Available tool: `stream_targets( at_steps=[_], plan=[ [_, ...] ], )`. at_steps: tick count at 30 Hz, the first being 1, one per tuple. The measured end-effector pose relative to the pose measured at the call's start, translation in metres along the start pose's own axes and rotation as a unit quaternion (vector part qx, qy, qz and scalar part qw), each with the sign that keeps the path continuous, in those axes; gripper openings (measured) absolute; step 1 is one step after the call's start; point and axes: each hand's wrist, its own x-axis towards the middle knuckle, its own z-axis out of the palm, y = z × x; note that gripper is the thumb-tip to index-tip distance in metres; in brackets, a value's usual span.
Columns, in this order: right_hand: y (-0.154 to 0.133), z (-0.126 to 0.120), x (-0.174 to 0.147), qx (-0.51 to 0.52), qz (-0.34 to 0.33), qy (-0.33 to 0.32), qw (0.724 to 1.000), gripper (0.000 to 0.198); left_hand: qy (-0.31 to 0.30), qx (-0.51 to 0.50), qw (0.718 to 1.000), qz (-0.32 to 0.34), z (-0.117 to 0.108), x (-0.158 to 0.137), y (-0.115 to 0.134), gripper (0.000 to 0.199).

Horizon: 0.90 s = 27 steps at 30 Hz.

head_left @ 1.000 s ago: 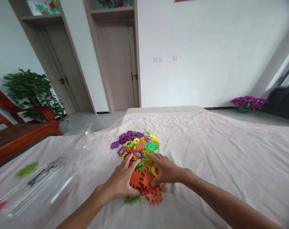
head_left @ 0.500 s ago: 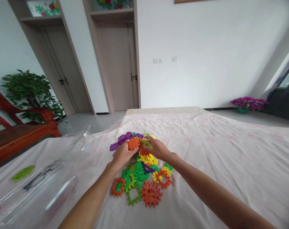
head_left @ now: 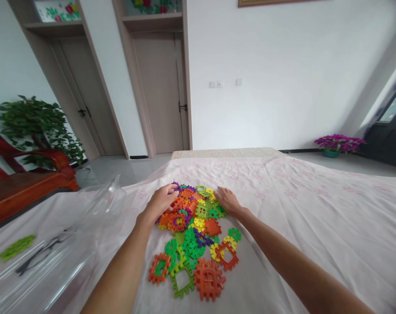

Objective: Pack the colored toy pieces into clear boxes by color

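Observation:
A pile of colourful plastic interlocking building pieces lies on the cloth in front of me. My left hand (head_left: 162, 201) rests against the pile's left side, fingers apart, touching purple and orange pieces. On the far right side, my right hand (head_left: 229, 201) has its fingers stretched out beside green and yellow discs. Between the hands are a light green window piece (head_left: 203, 210) and an orange square piece (head_left: 213, 226). Nearer to me lie green notched discs (head_left: 193, 247), a light green frame (head_left: 182, 282), an orange frame (head_left: 159, 267) and a reddish-orange window piece (head_left: 209, 279).
A pale flowered cloth (head_left: 299, 226) covers the surface. To the left lie clear plastic packaging (head_left: 70, 261), dark-framed glasses (head_left: 37, 255) and a lime green piece (head_left: 18, 247). A wooden chair (head_left: 37, 174) stands beyond the left edge.
The orange piece that was in my left hand is out of it. Both hands have moved apart to opposite sides of the pile, uncovering its middle. The view has shifted slightly.

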Motion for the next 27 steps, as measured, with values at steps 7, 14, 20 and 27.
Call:
stream_targets(
  at_steps=[7, 14, 20, 27],
  plan=[
    [-0.012, 0.019, 0.019, 0.032, -0.059, -0.019, 0.998, 0.055, 0.129, 0.167, 0.977, 0.032, 0.004, 0.030, -0.025, 0.038],
    [-0.028, 0.023, 0.035, 0.050, -0.083, -0.062, 0.993, 0.061, 0.028, 0.279, 0.959, -0.033, 0.012, 0.063, -0.081, 0.063],
    [-0.049, 0.021, 0.039, 0.115, -0.047, -0.082, 0.989, 0.072, -0.022, 0.239, 0.970, 0.028, 0.027, 0.064, -0.081, 0.055],
    [-0.071, 0.036, 0.041, 0.374, -0.026, -0.044, 0.926, 0.063, -0.048, 0.040, 0.992, 0.107, 0.030, 0.049, -0.072, 0.052]
  ],
)
